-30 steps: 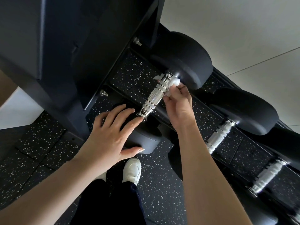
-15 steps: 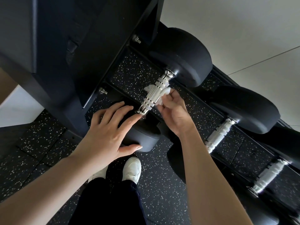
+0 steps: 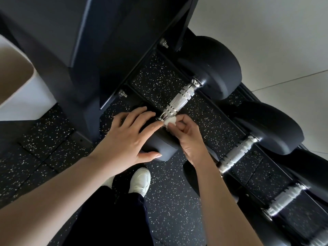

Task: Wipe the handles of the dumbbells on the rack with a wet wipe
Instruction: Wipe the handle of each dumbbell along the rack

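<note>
Hands [image 3: 188, 137] cover wet wipe [image 3: 169, 120] and handle's [image 3: 181, 98] near end.

Right hand [image 3: 188, 137] pinches a bunched white wipe [image 3: 170, 120] against the near end of the first dumbbell's knurled handle [image 3: 179, 102], just by the near head [image 3: 159, 144]. Left hand [image 3: 127, 137] lies flat on that near head, fingers spread, thumb along its lower edge, index tip almost touching the wipe. Far head [image 3: 218, 68] black, rounded. Two more dumbbells to the right on the black rack [image 3: 209, 110], handles [image 3: 237, 153] and [image 3: 285, 199] bare. Speckled rubber floor [image 3: 53, 153] below, white shoes [image 3: 140, 181], dark trousers [image 3: 110, 217]. Pale wall [image 3: 266, 32] upper right.
</note>
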A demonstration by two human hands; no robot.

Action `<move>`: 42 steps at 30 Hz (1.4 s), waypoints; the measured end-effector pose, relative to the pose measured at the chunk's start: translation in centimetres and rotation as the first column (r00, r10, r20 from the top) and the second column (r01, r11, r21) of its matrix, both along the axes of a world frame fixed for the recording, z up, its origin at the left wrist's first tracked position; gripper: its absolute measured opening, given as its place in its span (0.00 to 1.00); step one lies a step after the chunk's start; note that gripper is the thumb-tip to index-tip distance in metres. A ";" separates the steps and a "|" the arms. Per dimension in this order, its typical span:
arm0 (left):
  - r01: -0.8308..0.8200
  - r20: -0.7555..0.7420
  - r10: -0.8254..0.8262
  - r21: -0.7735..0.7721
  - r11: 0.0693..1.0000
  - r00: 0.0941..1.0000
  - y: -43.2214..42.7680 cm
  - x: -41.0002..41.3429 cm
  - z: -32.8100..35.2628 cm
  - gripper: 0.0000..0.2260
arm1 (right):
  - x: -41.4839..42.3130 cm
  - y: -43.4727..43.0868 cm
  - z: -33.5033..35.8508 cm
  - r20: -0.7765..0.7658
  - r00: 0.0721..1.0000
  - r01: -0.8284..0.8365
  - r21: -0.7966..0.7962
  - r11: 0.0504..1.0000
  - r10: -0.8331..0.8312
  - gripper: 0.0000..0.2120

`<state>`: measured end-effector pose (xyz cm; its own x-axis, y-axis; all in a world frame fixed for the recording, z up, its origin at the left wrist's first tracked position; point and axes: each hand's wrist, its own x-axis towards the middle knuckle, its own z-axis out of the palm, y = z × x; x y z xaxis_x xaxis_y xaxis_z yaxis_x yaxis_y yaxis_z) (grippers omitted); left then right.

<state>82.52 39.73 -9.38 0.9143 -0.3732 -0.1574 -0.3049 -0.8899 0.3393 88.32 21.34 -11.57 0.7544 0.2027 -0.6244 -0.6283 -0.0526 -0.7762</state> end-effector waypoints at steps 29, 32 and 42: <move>-0.244 -0.083 0.230 -0.273 0.931 0.970 2.6 0.3 -1.8 0.37 | 2.1 4.4 3.1 0.093 0.776 -0.264 -0.850 0.455 0.624 0.07; -0.255 -0.084 0.241 -0.316 0.914 0.967 2.6 0.3 -2.1 0.37 | 2.6 4.8 3.2 0.019 0.731 -0.300 -0.888 0.347 0.682 0.09; -0.281 -0.068 0.276 -0.362 0.889 0.959 2.4 0.2 -2.6 0.36 | 3.5 6.4 4.2 -0.176 0.619 -0.373 -0.924 0.089 0.765 0.11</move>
